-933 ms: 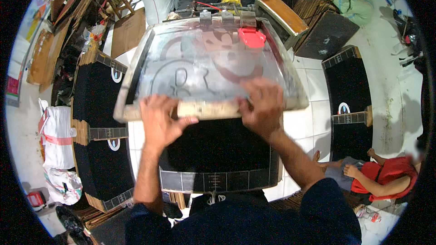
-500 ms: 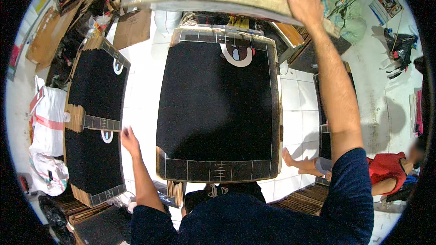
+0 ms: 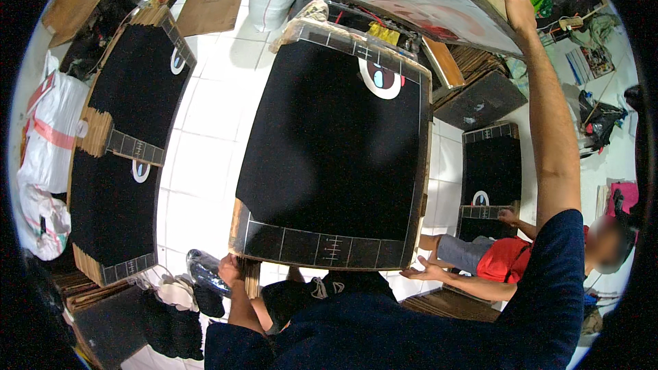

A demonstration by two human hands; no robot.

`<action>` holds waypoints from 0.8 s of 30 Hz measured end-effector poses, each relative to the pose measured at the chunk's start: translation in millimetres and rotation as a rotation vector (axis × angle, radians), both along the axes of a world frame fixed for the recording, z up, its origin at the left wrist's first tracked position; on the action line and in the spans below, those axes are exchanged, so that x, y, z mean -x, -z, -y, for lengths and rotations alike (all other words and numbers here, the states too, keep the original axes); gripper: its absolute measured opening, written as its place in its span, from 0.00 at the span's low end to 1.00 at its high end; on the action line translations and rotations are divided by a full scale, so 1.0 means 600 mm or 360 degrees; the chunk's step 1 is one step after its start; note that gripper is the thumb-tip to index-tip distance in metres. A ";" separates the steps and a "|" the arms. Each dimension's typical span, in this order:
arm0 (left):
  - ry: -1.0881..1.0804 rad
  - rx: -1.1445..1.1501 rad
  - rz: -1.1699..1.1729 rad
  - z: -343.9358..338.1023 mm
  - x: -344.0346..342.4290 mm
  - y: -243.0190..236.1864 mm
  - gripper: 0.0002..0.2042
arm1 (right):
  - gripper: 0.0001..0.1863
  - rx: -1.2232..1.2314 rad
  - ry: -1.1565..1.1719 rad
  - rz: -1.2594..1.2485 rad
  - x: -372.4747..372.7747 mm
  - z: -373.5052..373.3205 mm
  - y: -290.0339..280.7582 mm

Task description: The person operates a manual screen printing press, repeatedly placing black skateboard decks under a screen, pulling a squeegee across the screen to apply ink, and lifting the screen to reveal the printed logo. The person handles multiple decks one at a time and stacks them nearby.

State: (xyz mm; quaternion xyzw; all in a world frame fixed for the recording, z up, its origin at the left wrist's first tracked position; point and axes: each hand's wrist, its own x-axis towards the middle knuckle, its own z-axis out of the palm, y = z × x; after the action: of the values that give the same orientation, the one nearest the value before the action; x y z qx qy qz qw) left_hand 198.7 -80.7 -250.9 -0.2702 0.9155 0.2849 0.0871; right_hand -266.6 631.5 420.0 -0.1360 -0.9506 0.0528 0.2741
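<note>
Right hand point(image 3: 519, 10): clamped on edge of frame point(image 3: 421, 5), tilted up beyond black panel point(image 3: 329, 151). Left hand point(image 3: 231, 272): at panel's near-left corner, grip cannot be told. Co-worker's hand point(image 3: 428, 271): at near-right corner. Eye print point(image 3: 381, 82), 1: panel's far right.

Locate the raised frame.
Head view, top, right of centre: the frame slants up past the black board, right hand at the frame's rim.

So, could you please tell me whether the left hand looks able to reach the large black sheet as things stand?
Most likely yes: the left hand is close to the near-left corner of the black sheet, and the right hand holds the framed screen up off it.
</note>
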 end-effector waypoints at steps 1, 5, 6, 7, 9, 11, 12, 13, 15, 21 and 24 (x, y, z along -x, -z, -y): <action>-0.0069 -0.0006 0.0016 -0.008 0.009 -0.006 0.19 | 0.37 0.0019 0.0021 -0.0003 0.000 0.000 -0.001; -0.0204 0.0026 -0.0410 -0.029 0.036 -0.002 0.19 | 0.37 -0.0005 0.0051 0.0037 0.001 -0.001 -0.005; -0.0180 -0.0128 -0.0227 -0.029 0.042 -0.001 0.17 | 0.37 0.0020 0.0048 0.0063 0.002 -0.002 -0.006; -0.0147 -0.0038 -0.0281 -0.031 0.047 -0.005 0.17 | 0.37 0.0045 0.0051 0.0055 0.004 -0.005 -0.005; -0.0135 0.0090 -0.0117 -0.026 0.076 -0.026 0.16 | 0.37 0.0047 0.0055 0.0051 0.008 -0.010 -0.004; -0.0074 0.0344 -0.0240 -0.016 0.115 -0.078 0.15 | 0.38 -0.0014 0.0066 0.0050 0.011 -0.014 -0.002; 0.0046 0.0500 -0.0391 -0.005 0.150 -0.114 0.15 | 0.37 -0.0018 0.0058 0.0053 0.013 -0.016 -0.002; 0.0081 0.0772 -0.0685 -0.003 0.187 -0.153 0.15 | 0.37 -0.0046 0.0022 0.0061 0.014 -0.017 -0.002; 0.0181 0.1082 -0.0452 0.028 0.285 -0.253 0.14 | 0.37 -0.0097 0.0004 0.0068 0.016 -0.020 -0.004; 0.0005 0.1362 -0.0557 0.202 0.367 -0.642 0.17 | 0.37 -0.0025 -0.0173 0.0093 0.044 -0.057 -0.004; -0.0221 0.1226 -0.0422 0.348 0.276 -0.852 0.21 | 0.35 0.0026 -0.0155 0.0121 0.064 -0.080 0.000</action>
State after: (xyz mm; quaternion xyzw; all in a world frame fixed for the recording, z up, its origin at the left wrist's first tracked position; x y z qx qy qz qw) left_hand 33.0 -289.3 260.2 -0.3051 0.9381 -0.0412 -0.1585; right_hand -304.8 679.4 420.3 -0.0936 -0.9653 0.0688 0.2338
